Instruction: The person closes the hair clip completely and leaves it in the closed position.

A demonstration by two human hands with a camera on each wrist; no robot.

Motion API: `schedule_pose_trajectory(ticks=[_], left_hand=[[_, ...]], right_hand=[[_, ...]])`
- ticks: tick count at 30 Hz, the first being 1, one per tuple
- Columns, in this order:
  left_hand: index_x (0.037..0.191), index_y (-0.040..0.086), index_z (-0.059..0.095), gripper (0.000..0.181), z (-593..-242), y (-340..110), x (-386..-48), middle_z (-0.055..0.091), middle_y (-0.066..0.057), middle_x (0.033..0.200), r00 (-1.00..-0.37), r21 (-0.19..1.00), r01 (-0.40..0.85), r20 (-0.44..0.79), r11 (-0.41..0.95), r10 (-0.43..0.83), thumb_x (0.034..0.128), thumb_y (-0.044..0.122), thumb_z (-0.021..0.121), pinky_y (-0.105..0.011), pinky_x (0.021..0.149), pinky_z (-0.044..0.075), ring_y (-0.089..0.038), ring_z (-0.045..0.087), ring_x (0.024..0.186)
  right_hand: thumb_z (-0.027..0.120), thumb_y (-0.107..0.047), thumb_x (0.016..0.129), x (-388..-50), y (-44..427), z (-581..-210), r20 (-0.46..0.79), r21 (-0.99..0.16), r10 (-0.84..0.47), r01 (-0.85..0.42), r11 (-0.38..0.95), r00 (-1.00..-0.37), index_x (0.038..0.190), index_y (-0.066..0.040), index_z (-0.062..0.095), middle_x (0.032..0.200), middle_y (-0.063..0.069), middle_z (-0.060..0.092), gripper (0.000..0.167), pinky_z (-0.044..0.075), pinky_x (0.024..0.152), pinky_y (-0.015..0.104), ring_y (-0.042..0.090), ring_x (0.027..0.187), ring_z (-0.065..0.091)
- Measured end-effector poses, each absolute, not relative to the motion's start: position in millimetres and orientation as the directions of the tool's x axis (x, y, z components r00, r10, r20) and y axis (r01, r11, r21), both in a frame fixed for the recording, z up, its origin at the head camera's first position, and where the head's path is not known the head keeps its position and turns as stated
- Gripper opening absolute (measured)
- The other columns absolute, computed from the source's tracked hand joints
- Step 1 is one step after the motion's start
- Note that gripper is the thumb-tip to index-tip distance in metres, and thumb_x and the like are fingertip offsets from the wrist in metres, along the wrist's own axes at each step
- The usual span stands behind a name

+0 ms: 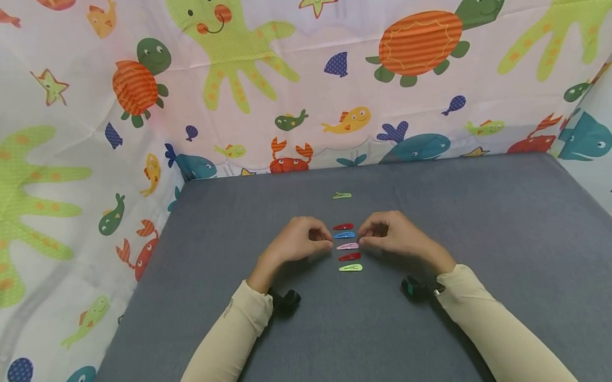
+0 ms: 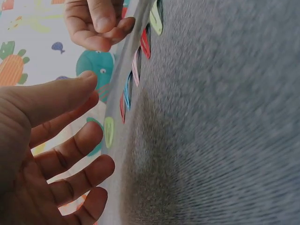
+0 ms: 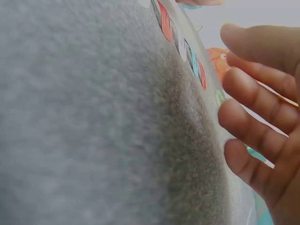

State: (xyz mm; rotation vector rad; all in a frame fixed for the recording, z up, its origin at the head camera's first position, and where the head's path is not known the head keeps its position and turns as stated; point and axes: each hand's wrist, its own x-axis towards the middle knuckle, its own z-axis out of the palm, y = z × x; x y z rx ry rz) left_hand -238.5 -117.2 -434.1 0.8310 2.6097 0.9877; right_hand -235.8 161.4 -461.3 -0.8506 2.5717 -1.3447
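Several snap hair clips lie in a column on the grey cloth. From far to near come a red clip (image 1: 343, 227), a blue clip (image 1: 344, 234), a pink clip (image 1: 347, 246), a second red clip (image 1: 350, 257) and a yellow-green clip (image 1: 350, 267). Farther back lies another green clip (image 1: 342, 195), which looks unsnapped. My left hand (image 1: 300, 239) hovers just left of the column, its fingers loosely bent around nothing. On the other side is my right hand (image 1: 396, 233), close to the blue and pink clips, also holding nothing. Both wrist views show thumb and fingers apart.
Grey cloth (image 1: 316, 337) covers the flat table. A printed curtain (image 1: 302, 90) with sea animals rises along the back and left, and another part stands at the right. Dark wrist cameras (image 1: 287, 302) sit under both cuffs.
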Motion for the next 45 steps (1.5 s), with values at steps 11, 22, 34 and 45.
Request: schedule_pose_trajectory(ticks=[11,22,34,45], left_hand=[[0.099,0.017,0.077,0.01,-432.6,-116.4,-258.9,0.068,0.001,0.086,-0.867,0.65,0.368,-0.018,0.665,0.497,0.0911,0.023,0.078,-0.027,0.065,0.047,-0.015,0.058,0.076],[0.101,0.016,0.077,0.011,-435.4,-117.0,-272.7,0.073,-0.001,0.096,-0.92,0.662,0.315,0.036,0.68,0.391,0.0934,0.023,0.074,-0.031,0.075,0.051,-0.017,0.063,0.086],[0.112,0.013,0.075,0.02,-436.9,-112.1,-292.7,0.077,-0.003,0.107,-0.936,0.632,0.287,0.024,0.719,0.352,0.0957,0.024,0.071,-0.039,0.085,0.056,-0.018,0.07,0.095],[0.118,0.014,0.074,0.026,-438.8,-104.5,-304.5,0.076,-0.005,0.109,-0.944,0.558,0.279,0.009,0.781,0.33,0.0949,0.025,0.072,-0.041,0.087,0.055,-0.02,0.07,0.098]], right_hand=[[0.08,-0.018,0.089,-255.9,161.3,-462.1,0.201,-0.734,-0.413,-0.416,0.537,-0.888,0.108,-0.008,0.076,0.095,0.004,0.072,0.022,0.052,0.075,0.028,0.018,0.084,0.062],[0.077,-0.014,0.091,-274.2,165.4,-466.5,0.249,-0.667,-0.364,-0.432,0.607,-0.897,0.11,-0.007,0.075,0.093,0.006,0.072,0.02,0.05,0.074,0.029,0.017,0.082,0.062],[0.075,-0.014,0.092,-291.6,154.6,-464.9,0.221,-0.632,-0.348,-0.406,0.66,-0.911,0.109,-0.006,0.075,0.097,0.01,0.074,0.018,0.051,0.08,0.039,0.023,0.086,0.064],[0.075,-0.019,0.093,-302.5,144.2,-461.9,0.203,-0.604,-0.255,-0.326,0.727,-0.945,0.108,-0.007,0.077,0.098,0.011,0.076,0.019,0.053,0.083,0.047,0.027,0.09,0.069]])
